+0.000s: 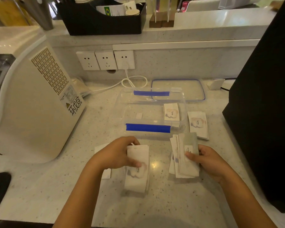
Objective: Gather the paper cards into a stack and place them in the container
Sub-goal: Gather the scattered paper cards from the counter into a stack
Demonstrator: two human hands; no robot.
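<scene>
You're partway — one card (171, 114) lies in the container (152, 129), while your left hand (117, 153) and right hand (209, 159) each pinch a loose bundle, with another pile (198, 125) still beside it.

Soft, even indoor light falls from above and gives the scene a warm, slightly yellow cast. A small bright glare spot sits on the pale speckled stone counter (155, 203), between the two hands. A broad, faint shadow darkens the counter at the bottom edge. The left hand (117, 153) and the white paper cards (137, 170) it holds are smeared by motion blur; the right hand (209, 159) is a little sharper. The wide lens bows straight lines near the edges, notably the white vented appliance (31, 104) at the left. The tall black block (266, 112) at the right shows no detail.
</scene>
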